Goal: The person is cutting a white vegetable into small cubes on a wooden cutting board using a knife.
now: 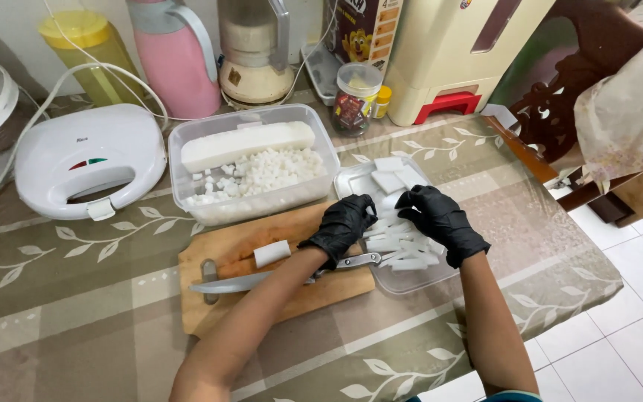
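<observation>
Both my hands wear black gloves. My left hand (pixel 344 227) and my right hand (pixel 440 222) are gathered over a pile of white strips (pixel 403 249) lying on a clear plastic lid (pixel 351 179), fingers curled around the strips. A few flat white slabs (pixel 396 175) lie at the lid's far end. A knife (pixel 262 279) rests flat on the wooden cutting board (pixel 225 249), its handle under my left wrist. One white block (pixel 272 253) sits on the board beside the blade.
A clear tub (pixel 254 205) behind the board holds small white cubes and a long white block. A white sandwich maker (pixel 87 160), pink flask (pixel 176 56), blender (pixel 254 52), small jar (pixel 355 97) and cream dispenser (pixel 455 52) line the back. The table edge drops to tiled floor at right.
</observation>
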